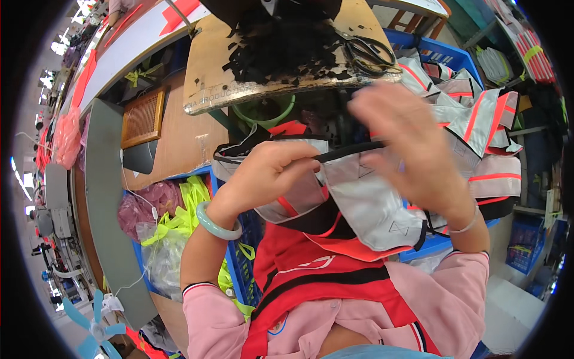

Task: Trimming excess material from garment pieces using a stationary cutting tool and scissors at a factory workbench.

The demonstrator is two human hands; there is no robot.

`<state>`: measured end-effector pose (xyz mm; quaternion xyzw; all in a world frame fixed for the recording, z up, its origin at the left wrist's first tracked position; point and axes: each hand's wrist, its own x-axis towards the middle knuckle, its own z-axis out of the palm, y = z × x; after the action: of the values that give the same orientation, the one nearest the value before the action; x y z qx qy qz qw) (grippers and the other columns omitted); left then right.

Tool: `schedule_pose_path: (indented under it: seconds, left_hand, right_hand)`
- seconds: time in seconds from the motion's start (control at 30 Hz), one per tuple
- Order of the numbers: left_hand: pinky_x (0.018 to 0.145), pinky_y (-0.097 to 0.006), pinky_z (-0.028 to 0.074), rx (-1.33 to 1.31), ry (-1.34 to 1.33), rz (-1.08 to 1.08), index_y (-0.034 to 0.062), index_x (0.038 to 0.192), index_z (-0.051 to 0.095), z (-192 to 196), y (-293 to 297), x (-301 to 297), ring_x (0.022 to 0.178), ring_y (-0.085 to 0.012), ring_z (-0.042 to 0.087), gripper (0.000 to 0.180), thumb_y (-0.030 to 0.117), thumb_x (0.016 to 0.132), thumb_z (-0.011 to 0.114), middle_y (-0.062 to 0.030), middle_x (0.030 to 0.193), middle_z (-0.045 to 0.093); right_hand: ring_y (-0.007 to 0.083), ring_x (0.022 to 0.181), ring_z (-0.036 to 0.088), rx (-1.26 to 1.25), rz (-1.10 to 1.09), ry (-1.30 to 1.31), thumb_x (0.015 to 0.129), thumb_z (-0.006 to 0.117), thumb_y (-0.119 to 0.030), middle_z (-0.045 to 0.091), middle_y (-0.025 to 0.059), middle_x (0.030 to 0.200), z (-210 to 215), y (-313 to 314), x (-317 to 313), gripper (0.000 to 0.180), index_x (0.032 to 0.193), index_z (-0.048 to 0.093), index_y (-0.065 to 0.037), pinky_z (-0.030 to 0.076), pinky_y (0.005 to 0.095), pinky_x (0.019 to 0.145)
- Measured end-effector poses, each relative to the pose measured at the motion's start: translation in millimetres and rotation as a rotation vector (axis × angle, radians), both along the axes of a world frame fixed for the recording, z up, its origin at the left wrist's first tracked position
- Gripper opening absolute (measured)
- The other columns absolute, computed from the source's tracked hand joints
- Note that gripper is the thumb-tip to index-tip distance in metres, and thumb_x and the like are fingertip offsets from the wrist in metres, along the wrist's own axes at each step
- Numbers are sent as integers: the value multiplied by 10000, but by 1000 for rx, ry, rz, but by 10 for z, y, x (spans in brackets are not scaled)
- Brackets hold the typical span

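My left hand (272,173) pinches the black edging of a grey reflective fabric piece (365,200), which hangs down over my lap. Bright orange-red strips and stitched crosses show on the fabric, and its kind of garment cannot be made out. On the other side, my right hand (412,140) is raised over the piece's right end, smeared by motion. Whether its fingers hold the edging is not clear. Just beyond both hands is the front edge of a wooden board (206,72), with black scraps (275,54) and black-handled scissors (373,57) on it.
More grey and orange pieces (472,128) are heaped in a blue crate (457,54) at the right. Yellow-green strips and plastic bags fill another crate (233,269) at the left. A green basin (287,107) stands under the board. A light-blue fan (95,326) is at lower left.
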<state>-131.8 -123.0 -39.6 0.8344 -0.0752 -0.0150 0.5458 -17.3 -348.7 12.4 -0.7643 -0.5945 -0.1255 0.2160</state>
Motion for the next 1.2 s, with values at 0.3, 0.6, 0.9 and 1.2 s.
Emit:
schedule_pose_path:
  seconds: [0.3,0.6,0.9,1.2]
  left_hand:
    - [594,-266,449,150,72,211,-21,885,650,122,344,109,633,-143,571,195,164,834,679,-91,702,628]
    - [691,-222,449,113,89,311,-23,922,672,638,902,642,733,-64,553,289,259,860,674,-4,768,635]
    - [704,-213,464,-82,224,376,-28,957,685,501,1262,1145,740,-63,576,324,283,870,673,-3,820,653]
    - [724,-220,463,-96,194,433,-19,973,680,561,1320,1241,770,-66,582,316,279,870,675,-4,869,655]
  right_hand:
    - [254,689,608,98,36,332,830,623,-177,625,62,722,-304,415,280,114,823,640,-65,428,343,689]
    - [126,583,511,213,-4,916,869,607,-226,591,49,639,-265,972,822,239,896,661,6,422,273,604]
    - [36,725,497,115,-83,893,929,584,-262,589,-24,752,-374,1380,1309,273,961,652,0,413,208,659]
    - [48,724,515,106,-63,872,911,603,-290,603,-14,759,-311,1468,1464,294,981,662,-10,422,213,674]
